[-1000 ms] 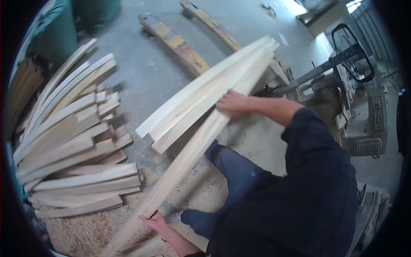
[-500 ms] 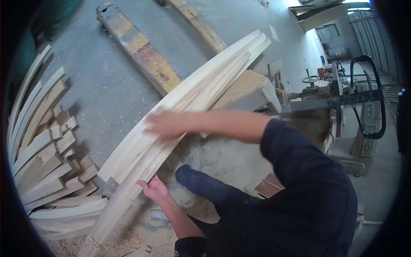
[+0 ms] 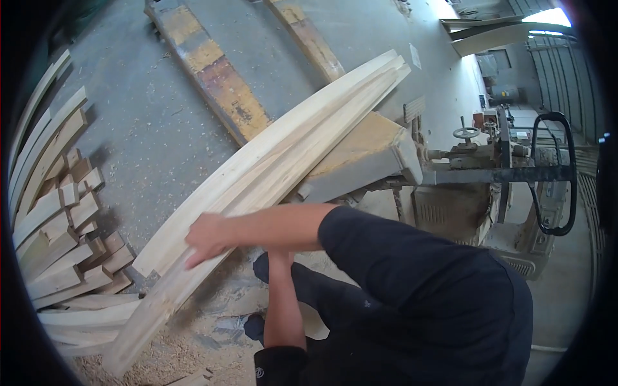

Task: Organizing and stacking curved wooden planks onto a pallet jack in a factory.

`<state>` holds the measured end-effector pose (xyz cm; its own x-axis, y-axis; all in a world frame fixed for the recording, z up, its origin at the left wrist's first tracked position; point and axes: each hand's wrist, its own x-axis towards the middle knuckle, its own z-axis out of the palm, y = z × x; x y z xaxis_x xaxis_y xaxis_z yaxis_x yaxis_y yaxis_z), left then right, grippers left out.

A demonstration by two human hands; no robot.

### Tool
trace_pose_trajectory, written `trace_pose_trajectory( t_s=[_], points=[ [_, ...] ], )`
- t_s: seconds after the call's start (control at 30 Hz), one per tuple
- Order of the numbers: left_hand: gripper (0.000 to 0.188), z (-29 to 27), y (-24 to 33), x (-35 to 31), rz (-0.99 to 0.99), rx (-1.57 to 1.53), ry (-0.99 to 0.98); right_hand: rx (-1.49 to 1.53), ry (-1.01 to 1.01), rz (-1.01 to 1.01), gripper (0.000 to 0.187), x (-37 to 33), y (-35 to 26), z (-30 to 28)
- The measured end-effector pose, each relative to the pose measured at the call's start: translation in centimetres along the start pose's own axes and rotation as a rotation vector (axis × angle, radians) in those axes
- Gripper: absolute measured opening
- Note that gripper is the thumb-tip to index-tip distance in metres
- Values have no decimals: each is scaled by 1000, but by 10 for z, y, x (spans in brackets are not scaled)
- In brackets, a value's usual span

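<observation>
Several long, curved wooden boards (image 3: 283,148) lie side by side across the middle, running from lower left to upper right. The nearest board (image 3: 158,289) reaches further toward the lower left than the others. My right hand (image 3: 209,237) is closed over this board, its fingers bent at the far edge and its thumb on the upper face. Below it, my left hand (image 3: 280,257) is at the boards' near side. Its fingers are hidden behind my right forearm, so its grip does not show.
Curved offcuts and blocks (image 3: 71,212) are piled at the left. Two worn yellow forks (image 3: 219,77) lie on the floor beyond the boards. A dusty machine (image 3: 470,161) with a handwheel and a black handle (image 3: 560,174) stands at right. Shavings (image 3: 174,347) cover the floor at lower left.
My right hand has moved down and left along the boards. My left hand has shifted up and right, behind my right forearm. The nearest board's far end now reaches close to the other boards' ends.
</observation>
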<state>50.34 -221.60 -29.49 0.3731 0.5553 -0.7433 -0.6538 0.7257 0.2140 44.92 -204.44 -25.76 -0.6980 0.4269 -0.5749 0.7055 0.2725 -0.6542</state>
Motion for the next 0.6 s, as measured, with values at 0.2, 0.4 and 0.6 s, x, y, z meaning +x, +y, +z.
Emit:
trace_pose_trajectory(
  t_s=[0.2,0.4,0.6],
  points=[
    [36,-142,40,-94,196,5,509,-110,11,166,87,-22,113,6],
    [47,-256,166,-174,716,44,1183,-207,92,309,73,-39,202,-32],
    [56,-282,308,-124,747,978,1288,-296,198,197,61,-56,248,-39]
  ],
)
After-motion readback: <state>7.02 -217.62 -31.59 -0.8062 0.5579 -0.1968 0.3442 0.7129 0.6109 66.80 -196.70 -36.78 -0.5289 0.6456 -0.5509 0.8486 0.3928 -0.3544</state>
